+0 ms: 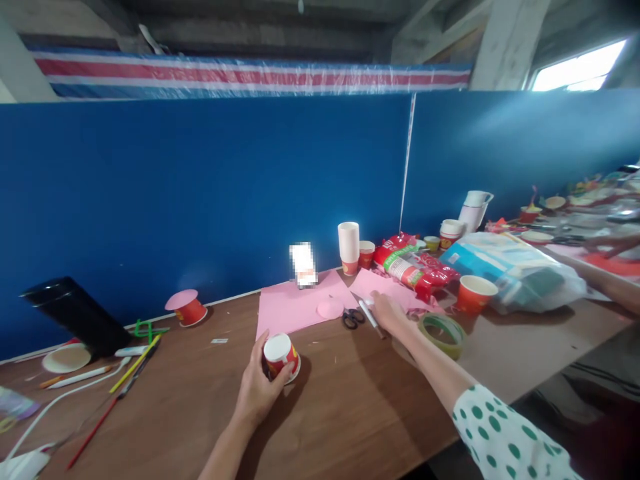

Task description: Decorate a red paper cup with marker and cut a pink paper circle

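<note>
My left hand [260,383] is wrapped round a red paper cup [284,359] turned upside down, its white base facing up, close above or on the brown table. My right hand [389,312] reaches over a sheet of pink paper [365,283], fingers drawn together at a small pale thing that I cannot make out. Just left of those fingers lies a white marker pen [369,315]. Black-handled scissors [353,319] rest beside it, near a cut pink paper disc [330,307]. Beyond my left hand spreads a larger pink sheet [280,310].
A roll of tape [443,335] lies by my right forearm. Stacked cups [349,247], a red bag [413,263], an orange cup [475,295] and a plastic-wrapped pack [525,273] stand rightward. Leftward are a pink-topped cup [187,310], a black cylinder [77,313] and pens. Another person's arm [600,280] shows far right.
</note>
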A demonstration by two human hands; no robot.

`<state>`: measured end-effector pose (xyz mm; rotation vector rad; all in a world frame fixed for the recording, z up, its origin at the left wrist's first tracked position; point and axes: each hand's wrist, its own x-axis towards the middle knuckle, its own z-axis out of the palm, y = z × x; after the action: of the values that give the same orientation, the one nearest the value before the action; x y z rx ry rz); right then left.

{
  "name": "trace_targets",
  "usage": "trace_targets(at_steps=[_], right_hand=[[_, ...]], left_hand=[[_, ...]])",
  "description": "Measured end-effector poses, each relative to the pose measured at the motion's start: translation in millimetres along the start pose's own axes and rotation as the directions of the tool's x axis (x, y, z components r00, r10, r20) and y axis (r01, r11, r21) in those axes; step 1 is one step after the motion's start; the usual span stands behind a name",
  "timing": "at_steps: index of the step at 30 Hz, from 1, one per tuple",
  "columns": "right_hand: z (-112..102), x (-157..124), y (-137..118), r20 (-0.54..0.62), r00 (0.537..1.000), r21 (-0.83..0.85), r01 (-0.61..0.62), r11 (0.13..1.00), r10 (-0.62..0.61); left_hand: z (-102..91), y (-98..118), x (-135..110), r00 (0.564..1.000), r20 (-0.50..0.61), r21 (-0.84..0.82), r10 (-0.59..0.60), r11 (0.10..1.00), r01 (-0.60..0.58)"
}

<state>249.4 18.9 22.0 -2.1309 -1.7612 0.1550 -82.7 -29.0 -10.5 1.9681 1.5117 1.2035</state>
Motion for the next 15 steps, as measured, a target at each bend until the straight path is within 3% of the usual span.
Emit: trace_targets(at_steps=[3, 7, 12, 13, 15], right_hand=[[-6.0, -1.8, -5.4, -0.065, 0.998, 0.068, 0.005, 0.998, 0.0], [-4.8, -9.1, -25.0, -0.144, 0.984, 0.234, 0.137, 0.963, -0.105], [18.6, -29.9, -57.1, -0.16, 0.947, 0.495, 0.32, 0.808, -0.277], [23.3, -34.6, -61.5, -0.167, 0.944, 0.562, 0.328, 0.76, -0.284], [30.7, -42.6, -66.7, -0.108, 0.967, 0.856, 0.208, 0.473, -0.23]], left_hand=[[5.0, 6.4, 0.1, 0.999, 0.049, 0.008, -0.005, 1.0, 0.005], [15.0, 18.3, 2.0, 0.995, 0.098, 0.024, -0.007, 1.0, 0.004], [26.1, 31.0, 8.1, 0.993, 0.11, 0.069, -0.038, 0.997, 0.031], [27.5, 31.5, 8.6, 0.993, 0.108, 0.084, -0.043, 0.996, 0.035], [28.6, 30.7, 6.7, 0.997, 0.072, 0.114, -0.022, 0.993, 0.013]])
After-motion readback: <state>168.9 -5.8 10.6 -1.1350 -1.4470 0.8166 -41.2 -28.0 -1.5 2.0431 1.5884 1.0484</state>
